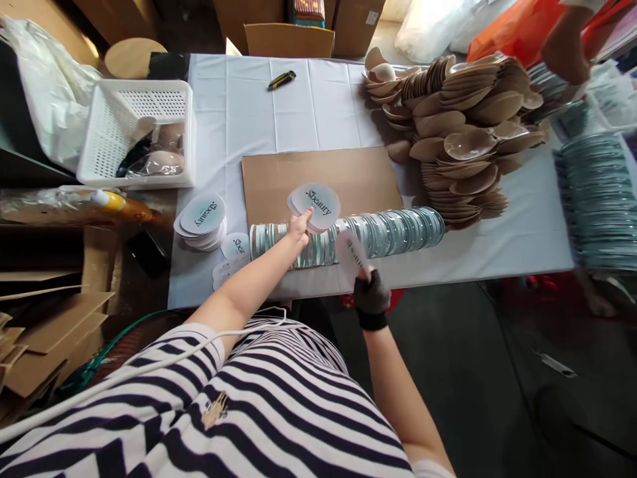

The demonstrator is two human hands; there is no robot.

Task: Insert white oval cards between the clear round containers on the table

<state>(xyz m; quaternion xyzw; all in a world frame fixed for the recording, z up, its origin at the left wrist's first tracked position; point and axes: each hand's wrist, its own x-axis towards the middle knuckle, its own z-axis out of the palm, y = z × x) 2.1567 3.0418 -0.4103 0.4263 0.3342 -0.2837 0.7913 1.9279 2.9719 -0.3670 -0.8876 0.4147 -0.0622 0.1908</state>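
Observation:
My bare left hand (299,228) is closed on a small fan of round white cards (318,202) printed "beauty", thumb on top. Below and beside it runs a long row of clear round plastic cases (393,234), standing on edge. In a dark fingerless glove, my right hand (372,295) pinches a single round card (351,255), tilted and slightly blurred, over the near side of the row. A flat piece of brown cardboard (279,179) lies behind and partly under the cases. More cards are piled in a stack (202,222) to the left, with loose ones (235,247) near my forearm.
Nested beige cups (465,126) heap on the right of the white-covered table (328,126). A yellow-black utility knife (282,80) lies at the back. A white basket (139,133) stands left. Another person's hand (565,56) reaches in far right, near more stacked cases (597,199).

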